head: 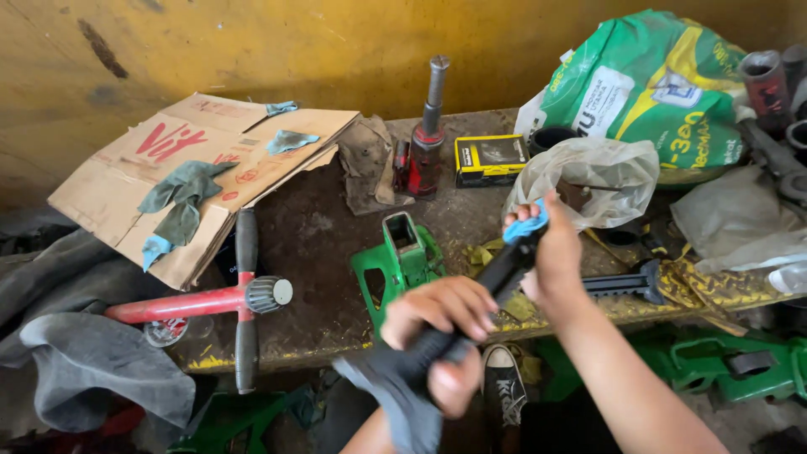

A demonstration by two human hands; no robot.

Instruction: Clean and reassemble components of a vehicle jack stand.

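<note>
Left hand [443, 336] is clamping a grey rag [395, 395] around the black bar [492, 282] above the workbench [319, 252], right hand [551, 252] is gripping its blue-capped top; wiping appears mid-way, upper length apparently remaining.

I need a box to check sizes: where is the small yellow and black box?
The yellow and black box lies at the bench's far middle, between the red bottle jack on its left and the clear plastic bag.

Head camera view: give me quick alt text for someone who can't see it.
Both hands grip a black rod-like part over a dirty workbench: left hand with a dark rag, right hand near its blue-tipped end. A green jack stand lies behind.
</note>
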